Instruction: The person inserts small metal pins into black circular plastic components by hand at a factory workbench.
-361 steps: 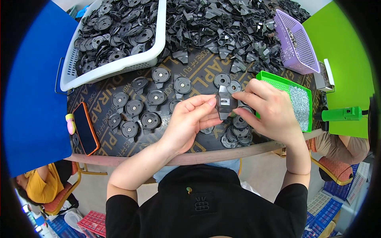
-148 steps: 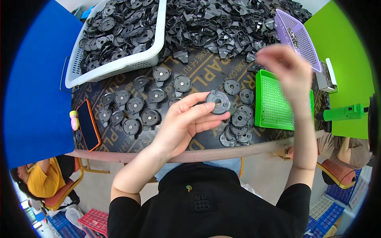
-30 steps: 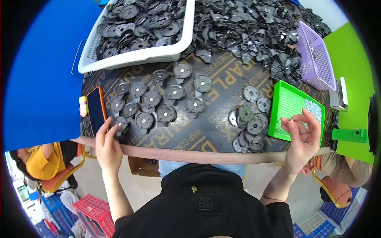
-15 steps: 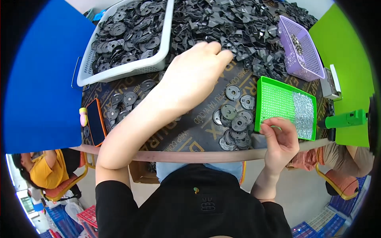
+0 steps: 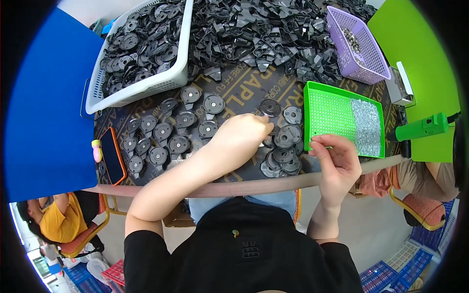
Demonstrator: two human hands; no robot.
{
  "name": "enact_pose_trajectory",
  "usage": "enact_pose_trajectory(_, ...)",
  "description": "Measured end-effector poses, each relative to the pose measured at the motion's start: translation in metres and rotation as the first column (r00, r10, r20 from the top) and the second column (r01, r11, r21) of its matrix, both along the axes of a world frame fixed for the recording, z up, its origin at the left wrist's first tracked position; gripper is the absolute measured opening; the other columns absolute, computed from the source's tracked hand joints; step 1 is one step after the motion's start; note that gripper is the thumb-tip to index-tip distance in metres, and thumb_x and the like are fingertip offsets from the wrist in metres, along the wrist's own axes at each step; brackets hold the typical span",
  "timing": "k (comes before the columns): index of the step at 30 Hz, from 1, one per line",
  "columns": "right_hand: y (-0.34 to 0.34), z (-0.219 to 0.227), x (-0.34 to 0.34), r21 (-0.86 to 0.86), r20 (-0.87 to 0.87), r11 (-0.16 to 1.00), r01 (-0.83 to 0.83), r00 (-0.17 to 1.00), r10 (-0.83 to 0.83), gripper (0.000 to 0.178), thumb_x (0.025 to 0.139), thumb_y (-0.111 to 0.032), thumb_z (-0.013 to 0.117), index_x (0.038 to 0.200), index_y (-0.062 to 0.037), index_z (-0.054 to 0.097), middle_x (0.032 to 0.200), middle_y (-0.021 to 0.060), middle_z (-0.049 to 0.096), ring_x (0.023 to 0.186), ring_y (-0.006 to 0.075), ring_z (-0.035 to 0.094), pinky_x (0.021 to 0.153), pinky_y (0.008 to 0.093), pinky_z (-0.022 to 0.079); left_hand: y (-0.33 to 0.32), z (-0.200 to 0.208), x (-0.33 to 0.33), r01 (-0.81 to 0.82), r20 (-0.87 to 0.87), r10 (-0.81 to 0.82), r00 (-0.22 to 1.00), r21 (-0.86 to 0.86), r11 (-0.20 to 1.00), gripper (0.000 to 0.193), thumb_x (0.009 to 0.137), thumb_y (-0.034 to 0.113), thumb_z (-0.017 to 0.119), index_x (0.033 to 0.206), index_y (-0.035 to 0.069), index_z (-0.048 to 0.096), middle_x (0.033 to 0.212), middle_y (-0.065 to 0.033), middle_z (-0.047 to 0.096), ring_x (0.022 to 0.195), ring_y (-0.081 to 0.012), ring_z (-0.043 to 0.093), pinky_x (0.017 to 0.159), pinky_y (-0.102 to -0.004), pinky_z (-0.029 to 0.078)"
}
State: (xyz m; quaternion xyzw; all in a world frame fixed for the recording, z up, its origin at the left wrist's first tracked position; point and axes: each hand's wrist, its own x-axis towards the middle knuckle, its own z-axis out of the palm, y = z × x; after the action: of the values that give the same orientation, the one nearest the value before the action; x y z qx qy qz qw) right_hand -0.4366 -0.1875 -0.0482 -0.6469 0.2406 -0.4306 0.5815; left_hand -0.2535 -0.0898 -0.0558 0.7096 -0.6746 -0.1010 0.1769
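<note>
Fingers of the left hand curl down onto the cluster of black discs near the desk's front edge; whether they grip one cannot be told. Half a second ago this hand was stretched far back over the heap of black parts; now it has drawn back to the middle of the desk. Right hand stays at the front edge, fingertips pinched at the near rim of the green tray; what they pinch is too small to see. A white basket sits at the back left, a phone at the front left.
</note>
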Motion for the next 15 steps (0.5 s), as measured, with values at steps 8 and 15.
enact_pose_trajectory(8, 0.010, 0.004, 0.024, -0.473, -0.076, 0.877, -0.080, 0.996, 0.050, 0.020, 0.069, 0.010, 0.069, 0.085, -0.0020, 0.066, 0.087, 0.0077, 0.069, 0.080, 0.0220, 0.062, 0.071, 0.0296, 0.049, 0.028, 0.020, -0.005, -0.180, -0.926, 0.302, -0.228, 0.344, 0.921, 0.032, 0.089, 0.011, 0.062, 0.115, -0.007, 0.057, 0.094, -0.0129, 0.068, 0.080, -0.0208, 0.069, 0.073, -0.0270, 0.058)
enact_pose_trajectory(15, 0.019, 0.000, 0.043, -0.732, -0.162, 0.659, -0.170, 0.984, 0.073, 0.032, 0.062, 0.011, 0.067, 0.090, -0.0039, 0.070, 0.091, 0.0063, 0.069, 0.085, 0.0252, 0.060, 0.064, 0.0299, 0.052, 0.051, 0.011, -0.004, -0.151, -0.873, 0.084, -0.480, 0.177, 0.973, 0.038, 0.094, 0.010, 0.052, 0.128, -0.007, 0.046, 0.118, -0.0157, 0.059, 0.107, -0.0222, 0.060, 0.091, -0.0356, 0.052)
